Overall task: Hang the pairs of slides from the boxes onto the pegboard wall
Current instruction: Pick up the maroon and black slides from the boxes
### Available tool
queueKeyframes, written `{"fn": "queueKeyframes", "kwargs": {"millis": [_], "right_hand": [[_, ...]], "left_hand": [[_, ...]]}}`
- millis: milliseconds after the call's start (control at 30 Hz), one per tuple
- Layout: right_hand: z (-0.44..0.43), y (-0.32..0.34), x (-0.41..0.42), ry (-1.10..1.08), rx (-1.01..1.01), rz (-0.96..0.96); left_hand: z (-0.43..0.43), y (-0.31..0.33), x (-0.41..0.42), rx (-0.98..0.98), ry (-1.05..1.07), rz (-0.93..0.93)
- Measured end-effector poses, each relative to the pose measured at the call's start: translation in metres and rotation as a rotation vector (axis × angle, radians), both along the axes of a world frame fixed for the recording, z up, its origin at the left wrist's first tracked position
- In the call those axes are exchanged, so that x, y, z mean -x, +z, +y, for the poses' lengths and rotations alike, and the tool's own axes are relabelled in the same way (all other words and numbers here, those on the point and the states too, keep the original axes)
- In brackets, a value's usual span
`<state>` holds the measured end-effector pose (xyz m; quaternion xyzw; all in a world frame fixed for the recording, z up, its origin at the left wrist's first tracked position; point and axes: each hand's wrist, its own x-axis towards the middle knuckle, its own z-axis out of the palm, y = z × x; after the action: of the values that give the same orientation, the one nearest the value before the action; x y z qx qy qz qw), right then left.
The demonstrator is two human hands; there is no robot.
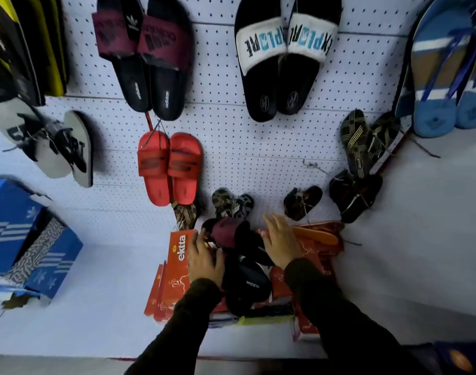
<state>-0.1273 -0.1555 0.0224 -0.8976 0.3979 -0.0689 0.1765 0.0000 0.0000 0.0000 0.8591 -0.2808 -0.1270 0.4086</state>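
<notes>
a pair of dark slides [242,263] lies in the red box [181,255] below the pegboard [258,158], long axis running toward the wall. they sit between both hands: left hand [204,259] seems to grip the maroon strap end, right hand [281,246] rests open beside. two red pairs hang above, one white-strapped.

On my left hang grey flip-flops [42,147]; on my right, blue flip-flops [445,63] above strappy sandals [366,139]; white floor [109,293] below.
</notes>
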Motion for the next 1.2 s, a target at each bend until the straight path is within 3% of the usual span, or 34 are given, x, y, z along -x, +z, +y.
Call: {"fn": "queueKeyframes", "kwargs": {"millis": [167,267,300,567,867,1033,1200], "right_hand": [[-0.013,-0.027,-0.002,0.005,-0.279,0.198],[-0.023,-0.034,-0.009,0.004,-0.487,0.241],[-0.027,-0.036,-0.011,-0.001,-0.521,0.233],[-0.043,-0.044,-0.013,-0.109,-0.585,0.155],[-0.031,-0.048,-0.001,-0.191,-0.873,0.098],[-0.015,-0.036,0.002,-0.222,-0.961,-0.036],[-0.002,-0.017,-0.003,-0.193,-0.923,-0.224]], "left_hand": [[0.004,-0.043,0.032,-0.188,0.505,0.793],[-0.005,-0.085,0.037,-0.058,0.589,1.16],[-0.007,-0.098,0.038,-0.06,0.582,1.207],[-0.008,-0.065,0.048,-0.033,0.605,1.175],[-0.005,-0.067,0.045,0.118,0.634,1.178],[0.01,-0.06,0.029,0.177,0.585,1.068],[0.016,-0.034,-0.011,0.267,0.541,0.887]]}}
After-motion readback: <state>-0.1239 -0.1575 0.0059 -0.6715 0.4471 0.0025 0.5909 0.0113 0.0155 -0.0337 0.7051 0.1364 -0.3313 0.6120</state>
